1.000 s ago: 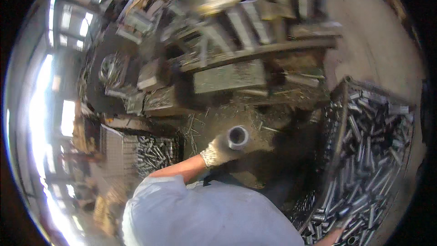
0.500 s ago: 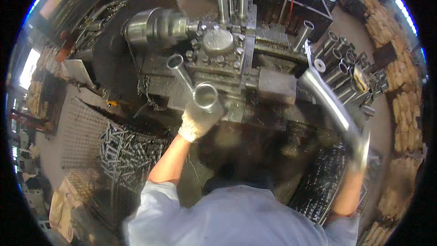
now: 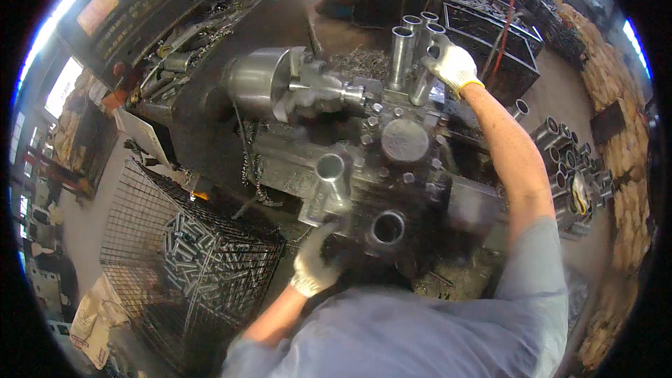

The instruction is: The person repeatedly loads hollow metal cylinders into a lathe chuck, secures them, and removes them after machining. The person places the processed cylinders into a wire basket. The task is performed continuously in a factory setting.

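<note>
My right hand [image 3: 453, 68], in a white knit glove, is closed around the upper end of a shiny metal tube [image 3: 421, 88]. That tube is beside several upright flanged tubes [image 3: 402, 56] at the back of the lathe carriage. My gloved left hand [image 3: 315, 264] is low in front of the lathe, its fingers smeared by motion. Nearest to it are a flanged tube [image 3: 330, 171], slanting on the machine, and a ring-ended tube [image 3: 387, 227] with its open mouth facing up. The bolted round-topped tool post [image 3: 404, 140] lies between my hands.
The lathe chuck [image 3: 262, 84] is left of the tool post, its jaws blurred. A wire basket [image 3: 133, 203] holds small metal pieces at lower left. More tubes [image 3: 560, 147] are piled at right. A dark bin [image 3: 490, 35] stands behind, and stacked sacks [image 3: 616, 133] line the right.
My right hand has swung from the lower right up to the standing tubes, with a metal tube. My left hand has dropped away from the ring-ended tube it held. The view has shifted.
</note>
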`<action>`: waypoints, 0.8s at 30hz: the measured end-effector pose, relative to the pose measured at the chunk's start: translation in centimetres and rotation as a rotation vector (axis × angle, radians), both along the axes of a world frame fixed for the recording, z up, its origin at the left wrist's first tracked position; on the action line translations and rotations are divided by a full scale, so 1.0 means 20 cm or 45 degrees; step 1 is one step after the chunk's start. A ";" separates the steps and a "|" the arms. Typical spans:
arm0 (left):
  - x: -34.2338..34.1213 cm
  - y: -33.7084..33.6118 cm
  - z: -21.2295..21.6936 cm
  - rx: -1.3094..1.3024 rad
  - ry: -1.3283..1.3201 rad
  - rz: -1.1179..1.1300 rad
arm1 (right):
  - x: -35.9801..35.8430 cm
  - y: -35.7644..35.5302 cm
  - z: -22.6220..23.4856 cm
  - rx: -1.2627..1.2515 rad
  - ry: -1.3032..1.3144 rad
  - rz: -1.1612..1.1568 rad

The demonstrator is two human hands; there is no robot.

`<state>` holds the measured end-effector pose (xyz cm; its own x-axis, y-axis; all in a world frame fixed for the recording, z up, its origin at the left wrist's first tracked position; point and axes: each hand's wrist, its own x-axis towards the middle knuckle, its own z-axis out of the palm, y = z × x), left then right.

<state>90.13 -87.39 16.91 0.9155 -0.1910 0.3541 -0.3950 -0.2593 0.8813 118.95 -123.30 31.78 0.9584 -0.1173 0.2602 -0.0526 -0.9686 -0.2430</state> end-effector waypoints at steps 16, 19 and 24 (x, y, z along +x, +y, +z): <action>1.41 0.76 0.40 0.960 -0.793 0.156 | 0.16 0.31 -0.11 -0.380 0.370 0.252; 1.61 0.63 0.45 0.851 -0.542 0.089 | 0.32 0.43 -0.32 -0.382 0.925 0.506; 1.81 0.45 0.41 1.072 -0.685 0.470 | 0.40 0.26 -0.64 -0.103 0.969 0.769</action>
<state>126.35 -78.44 25.02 0.7292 -0.3056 0.6123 -0.4516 -0.8872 0.0949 127.03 -118.17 19.03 0.7663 0.4404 -0.4679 0.3432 -0.8961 -0.2813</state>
